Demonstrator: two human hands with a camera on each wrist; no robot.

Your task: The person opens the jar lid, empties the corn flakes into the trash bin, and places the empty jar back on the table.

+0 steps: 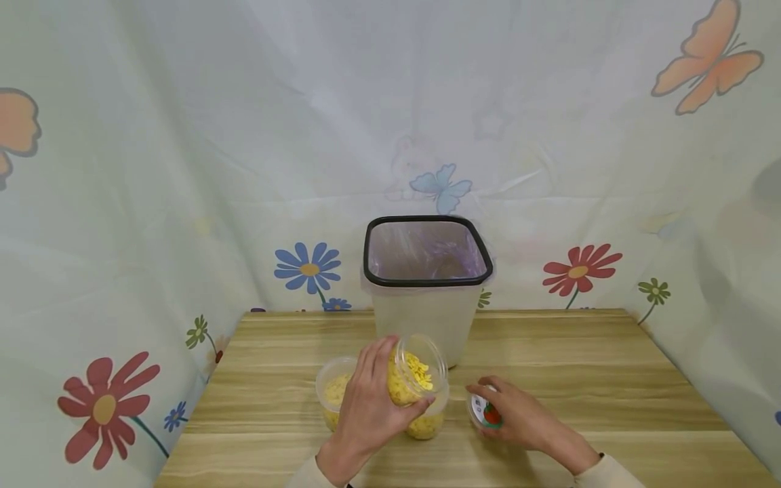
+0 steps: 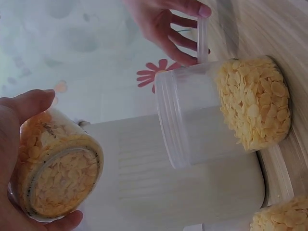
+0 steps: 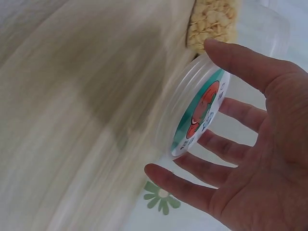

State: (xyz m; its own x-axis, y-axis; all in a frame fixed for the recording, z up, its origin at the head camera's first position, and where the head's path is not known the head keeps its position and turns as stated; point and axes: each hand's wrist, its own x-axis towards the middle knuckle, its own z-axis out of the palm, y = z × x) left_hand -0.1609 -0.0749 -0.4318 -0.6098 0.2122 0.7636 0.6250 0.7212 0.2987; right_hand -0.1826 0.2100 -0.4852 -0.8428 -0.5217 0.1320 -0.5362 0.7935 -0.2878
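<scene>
My left hand (image 1: 369,400) grips a clear plastic jar (image 2: 60,168) packed with yellow flakes. That jar leans over, its open mouth towards the right in the head view, above a second clear jar (image 2: 226,106) partly filled with the same flakes. No lid is on the second jar. To the right, my right hand (image 1: 518,413) holds a round clear lid (image 3: 192,113) by its rim between thumb and fingertips. A red tomato-like picture and green band mark the lid's label. Left of the hands stands a third open container of flakes (image 1: 334,390), partly behind my left hand.
A pale bin (image 1: 421,318) with a black rim and a purplish liner stands just behind the jars. Everything rests on a wood-grain table (image 1: 586,366). A light curtain (image 1: 305,135) printed with flowers and butterflies hangs around the back and sides.
</scene>
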